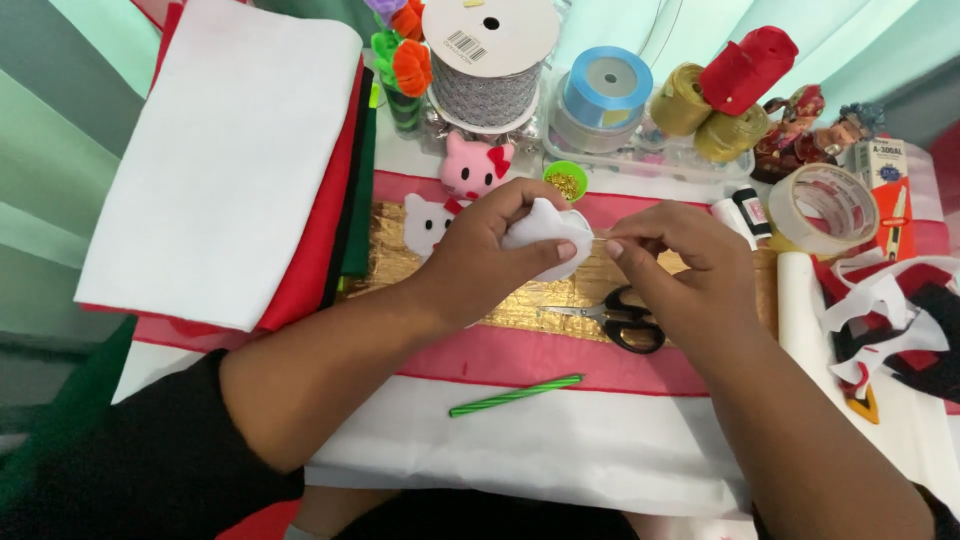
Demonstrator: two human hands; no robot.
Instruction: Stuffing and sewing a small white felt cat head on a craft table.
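Observation:
My left hand grips a small white felt cat-head shape above the gold fabric strip. Close beside it on the right, my right hand pinches its thumb and forefinger together at the shape's edge; whatever it pinches is too small to see. Black-handled scissors lie on the gold strip just under my right hand. A white felt cat face with a red bow and a pink one lie behind my left hand.
A stack of white, red and green felt sheets lies at the left. Ribbon spools, a lace spool and a tape roll stand at the back. A green pencil lies on the near cloth. Felt scraps sit at the right.

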